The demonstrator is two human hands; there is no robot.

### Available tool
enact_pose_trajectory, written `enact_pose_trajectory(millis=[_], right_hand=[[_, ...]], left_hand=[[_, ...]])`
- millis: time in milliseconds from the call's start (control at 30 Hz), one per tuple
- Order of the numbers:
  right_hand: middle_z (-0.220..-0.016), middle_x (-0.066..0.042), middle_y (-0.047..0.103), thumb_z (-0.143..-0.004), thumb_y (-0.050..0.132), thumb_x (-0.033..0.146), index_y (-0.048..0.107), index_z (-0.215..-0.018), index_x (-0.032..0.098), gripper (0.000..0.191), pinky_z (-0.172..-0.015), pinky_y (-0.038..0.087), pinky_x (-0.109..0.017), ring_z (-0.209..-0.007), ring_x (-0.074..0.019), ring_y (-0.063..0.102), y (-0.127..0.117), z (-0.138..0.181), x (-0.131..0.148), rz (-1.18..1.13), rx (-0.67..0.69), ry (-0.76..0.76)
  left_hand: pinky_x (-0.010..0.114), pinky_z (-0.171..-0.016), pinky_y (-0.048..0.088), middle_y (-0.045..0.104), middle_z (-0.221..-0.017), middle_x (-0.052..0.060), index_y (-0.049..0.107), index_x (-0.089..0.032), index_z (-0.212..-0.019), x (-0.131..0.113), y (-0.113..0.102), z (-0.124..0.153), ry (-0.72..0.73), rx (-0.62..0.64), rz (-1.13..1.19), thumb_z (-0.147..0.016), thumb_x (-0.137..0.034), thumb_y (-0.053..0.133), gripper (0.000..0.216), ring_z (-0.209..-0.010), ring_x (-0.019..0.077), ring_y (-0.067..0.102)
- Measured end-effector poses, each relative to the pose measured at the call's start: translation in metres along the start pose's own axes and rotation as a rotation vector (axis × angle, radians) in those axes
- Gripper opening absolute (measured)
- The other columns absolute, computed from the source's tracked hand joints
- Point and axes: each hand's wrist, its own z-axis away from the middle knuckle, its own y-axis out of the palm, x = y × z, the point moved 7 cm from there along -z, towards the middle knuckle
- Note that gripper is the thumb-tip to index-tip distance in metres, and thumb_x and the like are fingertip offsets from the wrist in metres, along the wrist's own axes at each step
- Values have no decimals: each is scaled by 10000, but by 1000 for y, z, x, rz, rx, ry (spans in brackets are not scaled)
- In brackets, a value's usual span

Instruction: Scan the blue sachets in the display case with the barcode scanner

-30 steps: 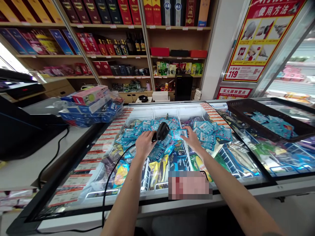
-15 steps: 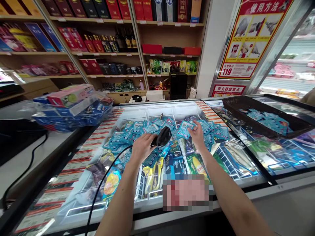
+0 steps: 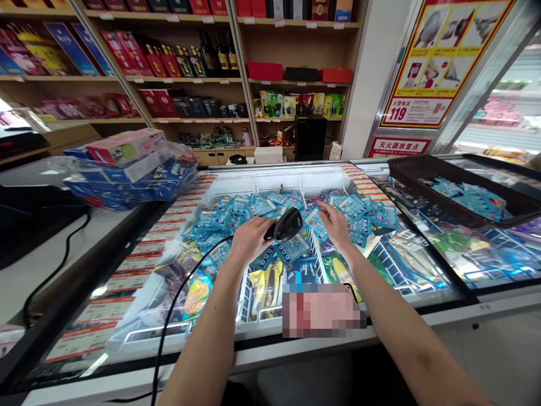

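My left hand [image 3: 250, 241] is wrapped round a black corded barcode scanner [image 3: 288, 224], its head pointing right. Just right of the scanner, my right hand [image 3: 335, 224] pinches a small teal packet [image 3: 315, 223] between thumb and fingers. Both hands are above the glass top of a chest freezer [image 3: 270, 326]. Many similar teal packets [image 3: 207, 223] lie heaped to the left, and another pile of packets [image 3: 358, 210] spreads to the right of my right hand. One packet [image 3: 292, 248] lies below the scanner head.
A dark brown basket [image 3: 406, 175] with more teal packets stands on the freezer at right. Plastic-wrapped boxes [image 3: 127, 169] are stacked at left. The scanner's black cable [image 3: 167, 327] hangs past my left forearm. A blurred-out pink object [image 3: 323, 310] lies on the front edge. Shelves [image 3: 296, 51] stand behind.
The packet in my right hand has come lower and tilted, nearer the scanner. A teal packet now shows below the scanner head. The whole view has shifted slightly.
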Motion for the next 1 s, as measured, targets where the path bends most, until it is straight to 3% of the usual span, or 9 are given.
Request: enact_pose_trajectory(millis=[633, 867, 1000], right_hand=[[-1069, -53, 651, -926, 395, 370, 557, -1200, 244, 343, -877, 460, -343, -971, -190, 595, -11, 1, 2, 12, -86, 5], [-931, -44, 646, -914, 404, 361, 553, -1027, 213, 239, -789, 461, -318, -830, -172, 595, -12, 2, -6, -14, -138, 25], [-941, -43, 652, -927, 366, 326, 580, -970, 220, 242, -823, 438, -320, -892, -185, 585, -12, 2, -5, 52, -125, 9]], left_hand=[[308, -735, 441, 655, -1010, 41, 550, -236, -1121, -8, 11, 1, 12, 93, 32, -773, -274, 611, 355, -956, 215, 591], [305, -748, 445, 655, -1011, 48, 550, -230, -1126, -10, 13, 0, 32, 92, 49, -804, -306, 575, 331, -961, 215, 589], [299, -735, 449, 655, -1028, 56, 552, -226, -1134, -10, 12, 0, 27, 89, 56, -803, -304, 570, 340, -969, 217, 590]])
